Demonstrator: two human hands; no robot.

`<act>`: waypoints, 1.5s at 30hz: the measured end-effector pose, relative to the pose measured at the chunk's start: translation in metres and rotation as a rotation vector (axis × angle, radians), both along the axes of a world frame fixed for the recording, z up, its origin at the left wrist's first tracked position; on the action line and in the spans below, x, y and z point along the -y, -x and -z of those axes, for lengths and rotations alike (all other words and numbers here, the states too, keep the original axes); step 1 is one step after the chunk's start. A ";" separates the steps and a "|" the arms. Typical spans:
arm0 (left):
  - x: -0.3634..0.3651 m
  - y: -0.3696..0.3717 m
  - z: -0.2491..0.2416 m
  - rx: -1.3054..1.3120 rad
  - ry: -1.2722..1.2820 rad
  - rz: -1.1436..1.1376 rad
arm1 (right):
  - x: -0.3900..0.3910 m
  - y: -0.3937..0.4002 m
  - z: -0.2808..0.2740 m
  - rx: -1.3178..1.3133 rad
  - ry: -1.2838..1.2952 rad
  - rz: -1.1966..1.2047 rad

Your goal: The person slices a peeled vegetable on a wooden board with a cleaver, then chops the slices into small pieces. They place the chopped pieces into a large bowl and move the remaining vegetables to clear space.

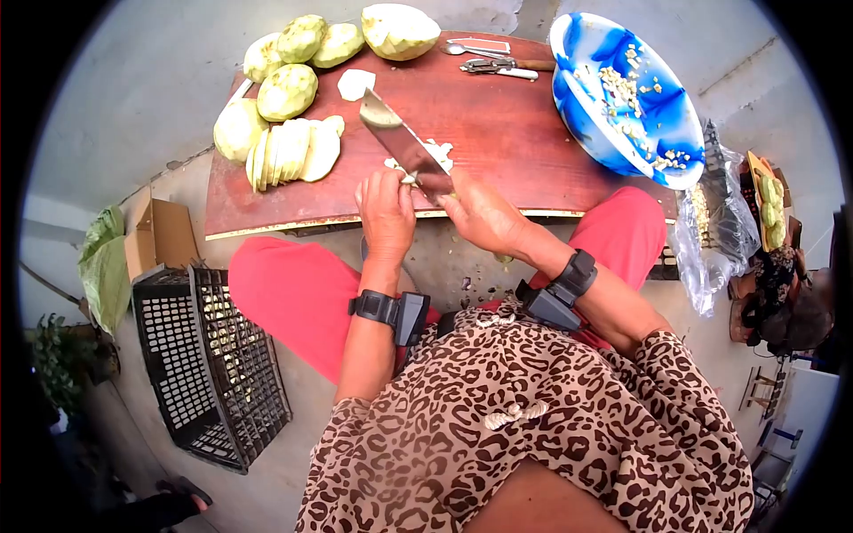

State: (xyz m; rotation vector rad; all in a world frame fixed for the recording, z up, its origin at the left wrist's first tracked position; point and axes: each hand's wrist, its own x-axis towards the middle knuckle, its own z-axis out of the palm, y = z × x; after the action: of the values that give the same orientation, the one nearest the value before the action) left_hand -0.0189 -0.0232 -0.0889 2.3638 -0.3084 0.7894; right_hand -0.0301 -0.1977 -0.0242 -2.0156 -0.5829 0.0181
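My right hand (484, 213) grips a cleaver (391, 129) by its handle end, the broad blade slanting up and left over the red table. Beside the blade, my left hand (386, 213) is closed with its fingertips at the table's near edge, pressing a small pale vegetable piece that they mostly cover. Chopped pale bits (442, 153) lie around the blade. To the left leans a row of pale green slices (286, 153). A single flat slice (356, 84) rests beyond the cleaver's tip.
Peeled pale green vegetables (288, 91) crowd the table's (506, 115) far left. A spoon (458, 48) and a peeler-like tool (489, 66) lie at the back. A blue-white basin (577, 115) with chopped bits stands right. Black crates (169, 355) sit on the floor at left.
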 end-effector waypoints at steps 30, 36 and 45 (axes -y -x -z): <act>0.033 -0.011 -0.057 -0.418 1.446 0.259 | 0.050 -0.004 0.026 -0.973 -1.112 -0.201; 0.032 -0.015 -0.068 -0.745 1.805 0.432 | 0.040 0.002 0.025 -0.976 -1.040 -0.264; 0.014 -0.018 -0.064 -0.892 1.972 0.572 | 0.039 0.004 0.020 -0.983 -0.999 -0.234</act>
State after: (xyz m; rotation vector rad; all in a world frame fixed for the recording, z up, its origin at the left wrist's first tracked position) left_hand -0.0014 -0.0374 -0.0252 0.4573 0.1854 -0.3432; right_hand -0.0337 -0.2362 -0.0438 -0.7825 -0.1061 0.6795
